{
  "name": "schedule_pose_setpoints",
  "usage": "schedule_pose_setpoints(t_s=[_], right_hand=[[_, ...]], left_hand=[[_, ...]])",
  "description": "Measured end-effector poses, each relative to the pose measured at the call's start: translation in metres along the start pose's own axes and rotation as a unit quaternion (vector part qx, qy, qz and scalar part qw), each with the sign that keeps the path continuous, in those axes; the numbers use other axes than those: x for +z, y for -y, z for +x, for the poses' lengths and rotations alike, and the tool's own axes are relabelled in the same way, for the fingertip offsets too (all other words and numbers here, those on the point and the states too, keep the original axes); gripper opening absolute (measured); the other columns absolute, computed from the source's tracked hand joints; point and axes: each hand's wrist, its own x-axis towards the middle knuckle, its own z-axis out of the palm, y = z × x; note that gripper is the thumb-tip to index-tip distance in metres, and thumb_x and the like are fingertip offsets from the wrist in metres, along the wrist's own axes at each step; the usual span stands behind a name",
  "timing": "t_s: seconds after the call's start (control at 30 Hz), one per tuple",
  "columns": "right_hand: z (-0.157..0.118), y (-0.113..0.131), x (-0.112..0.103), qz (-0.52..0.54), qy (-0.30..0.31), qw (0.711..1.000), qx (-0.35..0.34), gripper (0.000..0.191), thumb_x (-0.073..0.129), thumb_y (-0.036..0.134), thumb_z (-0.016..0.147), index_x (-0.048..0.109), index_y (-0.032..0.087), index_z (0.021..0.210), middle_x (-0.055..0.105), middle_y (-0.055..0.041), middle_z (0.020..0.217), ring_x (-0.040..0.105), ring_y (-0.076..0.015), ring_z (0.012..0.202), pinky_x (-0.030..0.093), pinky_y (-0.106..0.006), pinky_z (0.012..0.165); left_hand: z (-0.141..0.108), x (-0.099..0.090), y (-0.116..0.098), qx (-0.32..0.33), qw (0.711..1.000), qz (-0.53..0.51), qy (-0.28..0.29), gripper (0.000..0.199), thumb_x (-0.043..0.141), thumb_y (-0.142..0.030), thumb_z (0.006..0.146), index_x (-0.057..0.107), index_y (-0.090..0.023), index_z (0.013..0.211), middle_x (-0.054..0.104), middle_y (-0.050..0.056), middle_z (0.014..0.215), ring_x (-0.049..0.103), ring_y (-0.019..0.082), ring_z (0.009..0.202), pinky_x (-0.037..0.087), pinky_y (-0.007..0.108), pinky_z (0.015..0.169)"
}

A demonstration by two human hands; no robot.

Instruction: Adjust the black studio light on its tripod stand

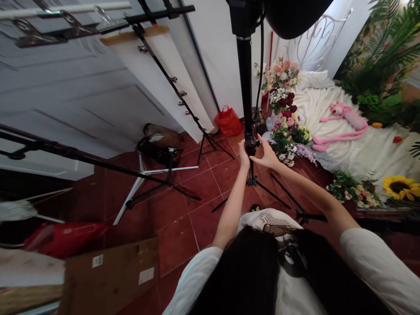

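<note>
A black light stand (246,83) rises upright in front of me, with a large dark lamp head (292,15) at its top and a cable hanging beside the pole. My left hand (243,154) wraps round the left side of the stand's black collar. On the other side, my right hand (266,154) has its thumb under the collar and its fingers at the knob (256,143). Below the hands, the thin lower pole runs down to spread tripod legs (271,194) on the red tiled floor.
At the right, flowers (285,109) border a white fur cover (344,162) bearing a pink plush toy (352,122). A red bag (229,121), other stands (170,79) and a cardboard box (111,275) lie to the left. Another tripod leg (285,192) is near the right forearm.
</note>
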Motion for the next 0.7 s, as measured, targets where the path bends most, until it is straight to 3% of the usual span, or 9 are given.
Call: schedule_pose_setpoints(t_s=[0.07, 0.13, 0.27, 0.4, 0.6, 0.7], right_hand=[[0.021, 0.023, 0.008, 0.04, -0.018, 0.999, 0.01, 0.11, 0.074, 0.062, 0.077, 0.022, 0.014, 0.161, 0.04, -0.0226, 0.16, 0.044, -0.0347, 0.147, 0.038, -0.051, 0.121], [0.039, 0.042, 0.016, 0.072, -0.039, 0.995, 0.057, 0.101, 0.072, 0.062, 0.08, 0.027, 0.015, 0.158, 0.055, -0.0214, 0.147, 0.057, -0.0319, 0.134, 0.046, -0.048, 0.113], [0.069, 0.058, 0.025, 0.144, -0.08, 0.978, 0.131, 0.068, 0.068, 0.061, 0.084, 0.05, 0.019, 0.135, 0.071, -0.0106, 0.112, 0.07, -0.0226, 0.103, 0.056, -0.039, 0.097], [0.087, 0.057, 0.017, 0.182, -0.079, 0.968, 0.154, 0.051, 0.072, 0.064, 0.079, 0.061, 0.02, 0.103, 0.067, -0.0027, 0.085, 0.066, -0.0193, 0.08, 0.058, -0.038, 0.083], [0.104, 0.062, -0.01, 0.211, 0.004, 0.972, 0.098, 0.046, 0.079, 0.058, 0.076, 0.061, 0.021, 0.097, 0.061, -0.0007, 0.076, 0.063, -0.0203, 0.072, 0.059, -0.041, 0.075], [0.114, 0.069, -0.018, 0.216, -0.016, 0.973, 0.079, 0.043, 0.078, 0.056, 0.078, 0.059, 0.021, 0.095, 0.059, -0.0003, 0.074, 0.063, -0.0202, 0.073, 0.06, -0.041, 0.076]], left_hand=[[0.002, -0.003, -0.003, -0.007, 0.999, -0.03, -0.023, 0.078, 0.031, -0.089, 0.084, 0.068, -0.022, 0.099, 0.073, 0.008, 0.097, 0.071, 0.019, 0.095, 0.057, 0.034, 0.089], [0.004, -0.008, -0.003, -0.013, 0.999, -0.021, -0.03, 0.077, 0.031, -0.086, 0.086, 0.068, -0.02, 0.1, 0.073, 0.009, 0.098, 0.071, 0.02, 0.097, 0.057, 0.034, 0.09], [0.003, -0.016, 0.005, -0.012, 1.0, 0.028, -0.006, 0.062, 0.049, -0.079, 0.086, 0.069, -0.021, 0.099, 0.073, 0.009, 0.101, 0.071, 0.02, 0.098, 0.057, 0.036, 0.093], [-0.004, -0.017, 0.009, 0.01, 0.999, 0.044, 0.029, 0.056, 0.062, -0.074, 0.081, 0.069, -0.023, 0.103, 0.072, 0.008, 0.11, 0.069, 0.021, 0.109, 0.054, 0.037, 0.101], [-0.006, -0.009, -0.002, 0.039, 0.997, 0.064, 0.034, 0.058, 0.061, -0.076, 0.08, 0.069, -0.024, 0.105, 0.071, 0.007, 0.112, 0.067, 0.022, 0.111, 0.055, 0.035, 0.095], [0.004, -0.001, -0.009, 0.036, 0.995, 0.08, 0.043, 0.061, 0.06, -0.079, 0.078, 0.069, -0.024, 0.1, 0.072, 0.006, 0.096, 0.07, 0.022, 0.096, 0.057, 0.032, 0.079]])
